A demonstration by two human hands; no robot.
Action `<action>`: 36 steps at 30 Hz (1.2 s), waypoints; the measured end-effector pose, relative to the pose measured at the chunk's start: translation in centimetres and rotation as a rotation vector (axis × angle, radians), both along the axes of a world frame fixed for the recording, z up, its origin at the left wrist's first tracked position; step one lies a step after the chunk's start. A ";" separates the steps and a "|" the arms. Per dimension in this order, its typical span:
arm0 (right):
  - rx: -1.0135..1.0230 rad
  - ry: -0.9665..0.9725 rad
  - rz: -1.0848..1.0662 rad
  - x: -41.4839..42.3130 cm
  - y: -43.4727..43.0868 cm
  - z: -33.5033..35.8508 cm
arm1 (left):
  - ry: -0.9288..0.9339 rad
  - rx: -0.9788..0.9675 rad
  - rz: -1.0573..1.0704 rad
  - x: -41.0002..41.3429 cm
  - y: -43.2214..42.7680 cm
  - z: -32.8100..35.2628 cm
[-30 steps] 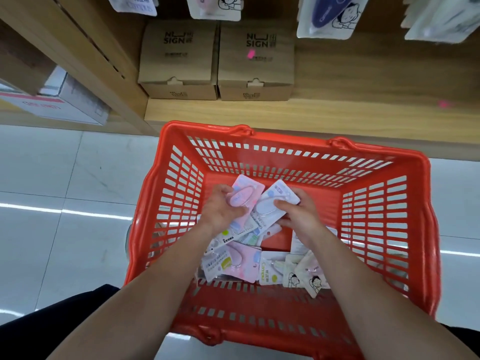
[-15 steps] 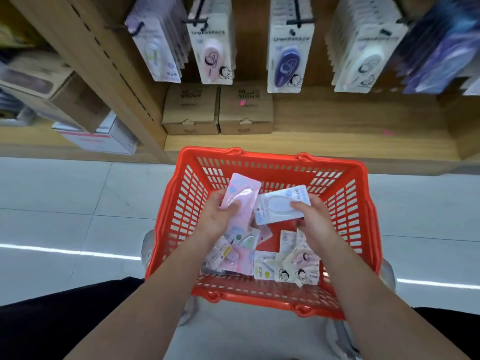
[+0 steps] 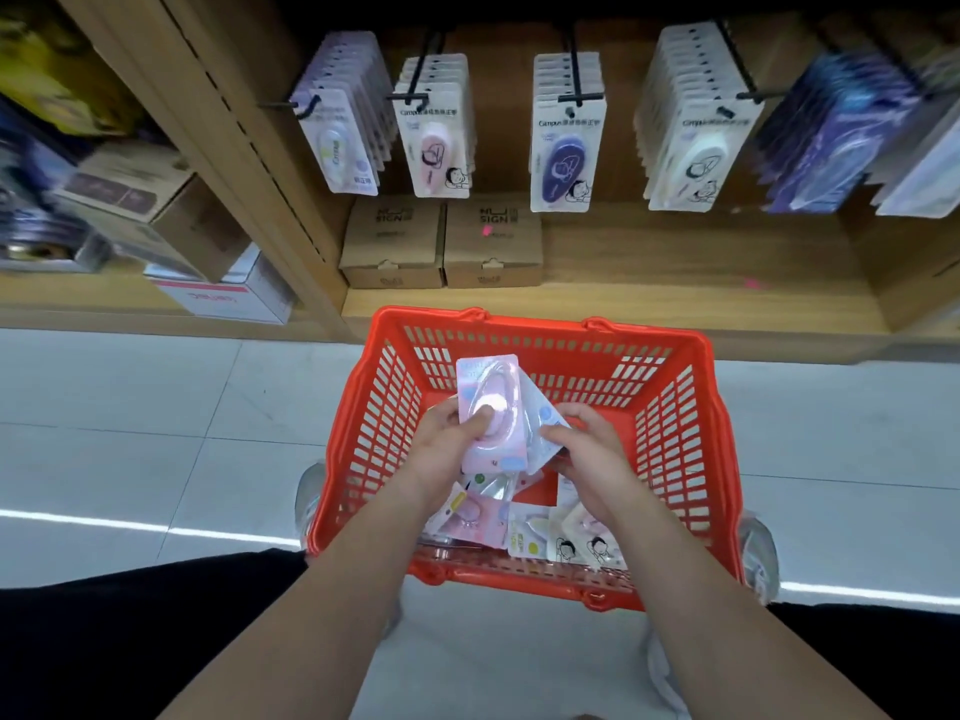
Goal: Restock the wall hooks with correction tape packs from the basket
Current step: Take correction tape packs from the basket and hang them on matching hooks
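Observation:
A red plastic basket stands on the floor below the shelf. Several correction tape packs lie on its bottom. My left hand grips a pink pack upright above the basket, thumb on its blister. My right hand pinches a pale blue pack that is tucked behind the pink one. On the wall above, black hooks carry rows of hanging packs: a lilac row, a pink row, a navy row and a white row.
Two brown cardboard boxes sit on the wooden shelf under the hooks. More boxes crowd the left bay behind a slanted wooden divider. Blue-purple packs hang at the far right. Grey tiled floor surrounds the basket.
Both hands lifted their packs higher out of the basket. The blue pack swung in behind the pink one. The view tilted up, showing more of the hooks.

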State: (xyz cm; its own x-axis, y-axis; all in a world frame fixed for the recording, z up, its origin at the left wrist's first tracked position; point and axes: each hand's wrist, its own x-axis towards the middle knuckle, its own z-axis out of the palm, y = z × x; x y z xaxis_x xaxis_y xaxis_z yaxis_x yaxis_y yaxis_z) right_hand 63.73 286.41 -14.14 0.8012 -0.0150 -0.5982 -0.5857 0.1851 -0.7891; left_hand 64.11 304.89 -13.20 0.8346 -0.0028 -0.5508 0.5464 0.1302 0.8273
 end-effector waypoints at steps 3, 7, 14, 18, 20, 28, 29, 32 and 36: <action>-0.015 0.021 0.020 0.5 0.0 -0.1 | 0.019 0.037 0.054 0.9 0.4 -0.4; -0.033 0.043 -0.112 1.9 -1.1 -1.0 | -0.046 0.141 -0.031 2.0 1.7 -0.7; -0.100 0.148 0.032 4.5 -2.9 -1.5 | -0.167 0.244 -0.247 2.9 1.6 -1.1; -0.114 0.006 0.263 4.2 -2.7 -1.0 | -0.184 0.305 -0.271 2.9 0.4 -2.2; -0.114 -0.041 0.246 3.8 -2.5 -1.7 | -0.173 0.366 -0.258 2.8 -0.2 -2.5; 0.021 0.041 0.061 1.8 -0.8 -3.8 | 0.135 0.140 0.067 2.6 -1.5 -2.3; 0.020 0.035 0.077 1.6 -0.5 -3.9 | 0.116 0.132 0.101 2.6 -1.7 -2.5; -0.084 0.000 0.250 1.4 0.3 -3.9 | 0.073 0.162 0.148 2.5 -2.1 -2.9; -0.122 0.001 0.305 1.6 0.1 -3.7 | 0.037 0.185 -0.123 2.2 -2.4 -3.6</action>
